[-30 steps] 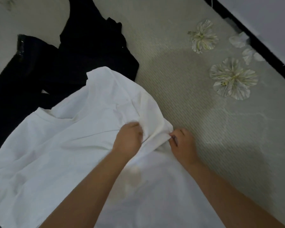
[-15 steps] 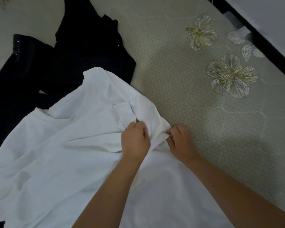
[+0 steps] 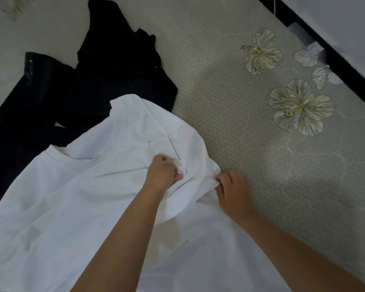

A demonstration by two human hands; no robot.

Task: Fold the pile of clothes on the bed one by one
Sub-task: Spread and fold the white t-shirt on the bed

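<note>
We held the white T-shirt [image 3: 76,207] spread over the lower left and centre of the bed, its neckline toward ten o'clock and its far sleeve reaching up to about twelve o'clock from our hands. Our left hand [image 3: 163,175] was curled into a fist, bunching a fold of the sleeve fabric just at the shirt's right-hand side; against the frame half a second before, the fist was tighter and more cloth was gathered up inside it. Our right hand [image 3: 232,192], at three o'clock of the left and close beside it, pinched the shirt's edge between curled fingers and thumb, in much the same spot as before. The sleeve above our hands lay flatter, with a crease running up toward one o'clock, where it had been a rumpled hump a second earlier. The black garment [image 3: 114,76] lay untouched at eleven o'clock, partly under the shirt's shoulder, unmoved. The bedsheet [image 3: 230,154], ribbed and pale, showed its printed flowers [image 3: 299,108] at two o'clock, well apart from our hands. A faint yellowish stain [image 3: 173,234] showed on the shirt at six o'clock of the left fist.
</note>
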